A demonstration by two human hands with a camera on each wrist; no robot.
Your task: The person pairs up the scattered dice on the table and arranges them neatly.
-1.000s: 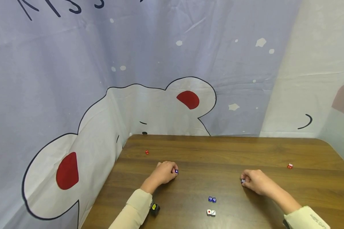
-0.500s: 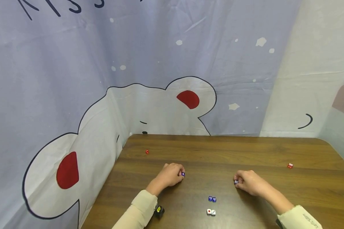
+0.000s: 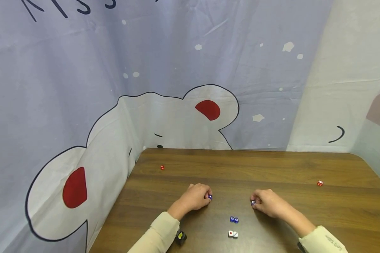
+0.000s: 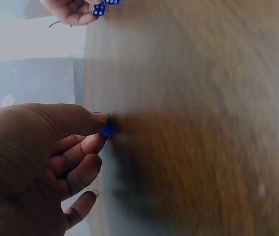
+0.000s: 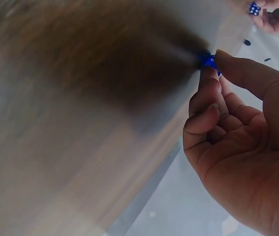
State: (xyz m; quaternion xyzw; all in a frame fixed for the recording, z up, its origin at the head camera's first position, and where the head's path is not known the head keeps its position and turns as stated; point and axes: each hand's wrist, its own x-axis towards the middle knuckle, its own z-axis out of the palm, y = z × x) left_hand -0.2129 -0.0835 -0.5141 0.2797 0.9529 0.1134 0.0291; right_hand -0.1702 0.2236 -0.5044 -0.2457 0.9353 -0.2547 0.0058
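A blue die (image 3: pixel 210 197) with white pips is sitting between the thumb and fingertips of the left hand (image 3: pixel 194 197), which are pinching it low by the tabletop; whether it is touching the wood is not clear. Another blue die (image 3: pixel 253 202) is sitting in the right hand (image 3: pixel 269 202), thumb and fingertips clamping on it, and is facing the first across a gap. In the left wrist view a further blue pipped shape (image 4: pixel 112 1) is showing just beside that die, cut off at the top edge, so its nature cannot be told.

Between the hands and nearer the person, a blue dice pair (image 3: pixel 234 219) is lying side by side, and a white dice pair (image 3: pixel 235 235) is lying just below, one die showing a red pip. Farther off, a small red piece (image 3: pixel 162 167) is resting at the far left of the brown wooden table (image 3: pixel 240 168), and another red piece (image 3: pixel 320 183) is resting at the right. Pale sleeves (image 3: pixel 323 241) are covering the forearms. Behind, a printed curtain (image 3: pixel 164 63) is hanging.
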